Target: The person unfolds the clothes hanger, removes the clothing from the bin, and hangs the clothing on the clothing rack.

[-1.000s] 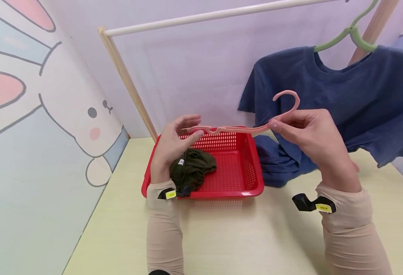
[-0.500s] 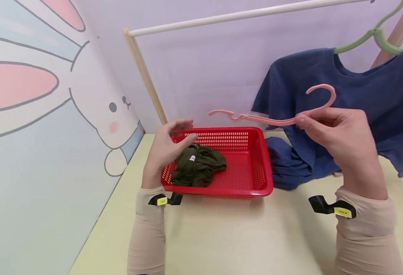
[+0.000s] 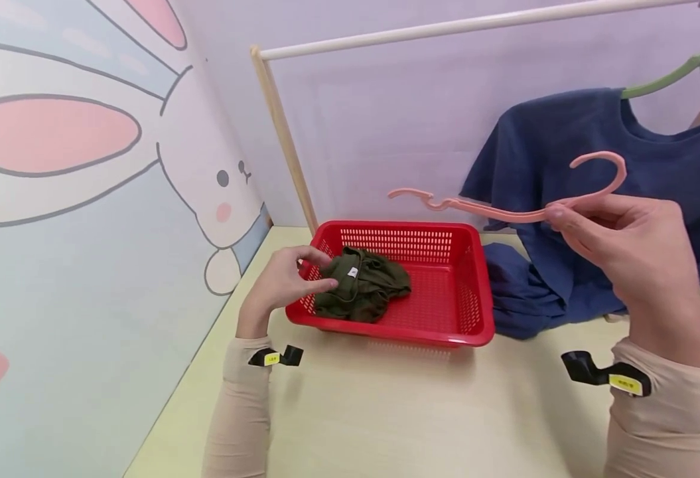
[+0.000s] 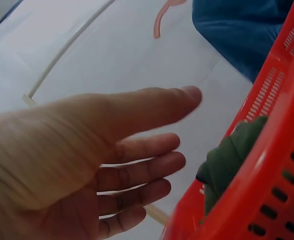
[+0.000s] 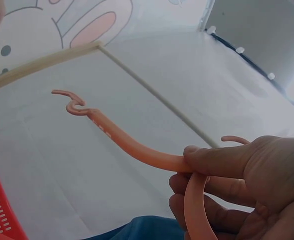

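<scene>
The counter (image 3: 385,411) has a smooth, pale yellow top that meets the walls at the left and back. A red basket (image 3: 391,333) stands upright toward the rear, its shadow falling in front. Just right of it lies bunched blue cloth (image 3: 519,299).

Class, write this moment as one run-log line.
right hand: holds pink hanger; left hand: empty, by red basket; olive garment: in basket; blue shirt: on green hanger
</scene>
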### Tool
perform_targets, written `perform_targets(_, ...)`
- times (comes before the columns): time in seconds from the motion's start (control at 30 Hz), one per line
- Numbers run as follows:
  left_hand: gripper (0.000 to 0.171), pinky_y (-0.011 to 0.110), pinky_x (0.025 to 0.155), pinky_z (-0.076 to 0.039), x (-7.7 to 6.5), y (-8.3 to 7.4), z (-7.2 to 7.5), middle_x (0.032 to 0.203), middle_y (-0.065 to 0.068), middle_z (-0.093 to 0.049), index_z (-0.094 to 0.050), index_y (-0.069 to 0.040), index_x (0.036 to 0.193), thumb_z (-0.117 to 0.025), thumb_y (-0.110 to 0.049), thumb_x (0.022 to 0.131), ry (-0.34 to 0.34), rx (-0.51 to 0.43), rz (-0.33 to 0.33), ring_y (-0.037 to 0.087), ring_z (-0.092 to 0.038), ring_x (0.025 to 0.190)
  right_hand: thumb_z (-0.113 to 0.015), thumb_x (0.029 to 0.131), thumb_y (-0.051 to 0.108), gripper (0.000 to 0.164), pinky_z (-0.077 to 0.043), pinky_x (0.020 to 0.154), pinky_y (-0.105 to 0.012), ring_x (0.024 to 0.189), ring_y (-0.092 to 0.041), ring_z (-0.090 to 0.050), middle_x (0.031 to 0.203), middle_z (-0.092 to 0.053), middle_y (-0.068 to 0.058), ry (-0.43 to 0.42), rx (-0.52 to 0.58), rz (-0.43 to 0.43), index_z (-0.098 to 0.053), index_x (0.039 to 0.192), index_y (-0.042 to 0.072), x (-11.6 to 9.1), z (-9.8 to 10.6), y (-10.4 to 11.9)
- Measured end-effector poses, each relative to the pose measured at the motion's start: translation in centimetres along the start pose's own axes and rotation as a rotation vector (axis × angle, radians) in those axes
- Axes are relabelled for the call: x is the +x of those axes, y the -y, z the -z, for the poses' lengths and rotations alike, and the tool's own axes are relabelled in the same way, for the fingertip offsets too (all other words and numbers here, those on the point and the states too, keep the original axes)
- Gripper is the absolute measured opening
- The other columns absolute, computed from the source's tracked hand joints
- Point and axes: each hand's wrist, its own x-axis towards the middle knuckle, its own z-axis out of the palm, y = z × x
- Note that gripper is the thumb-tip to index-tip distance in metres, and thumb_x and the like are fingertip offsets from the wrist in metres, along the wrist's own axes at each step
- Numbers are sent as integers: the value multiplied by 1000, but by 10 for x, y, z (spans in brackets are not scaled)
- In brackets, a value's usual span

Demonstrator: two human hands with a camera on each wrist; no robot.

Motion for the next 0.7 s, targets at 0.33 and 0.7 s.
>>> perform_targets(0.33,43,50,94,-62,4,9,-8,117,3,-78,-85,-16,120,-101,-31,83,68,162,65,31,-64,119,-87,100,26,38,-57,78,-8,95,-13,-67,100,-80,17,12,-1,24,-82,133,9,1,0,-3)
perform_targets(0.7,38,61,103,-38,8,8,-15,105,-1,-73,-79,-22,102,-106,-32,76,120,247,47,30,-52,126,-86,100,23,35,-57,79,-7,91,-7,-70,98,-80,22,22,3,36,-82,131,8,4,-2,-3)
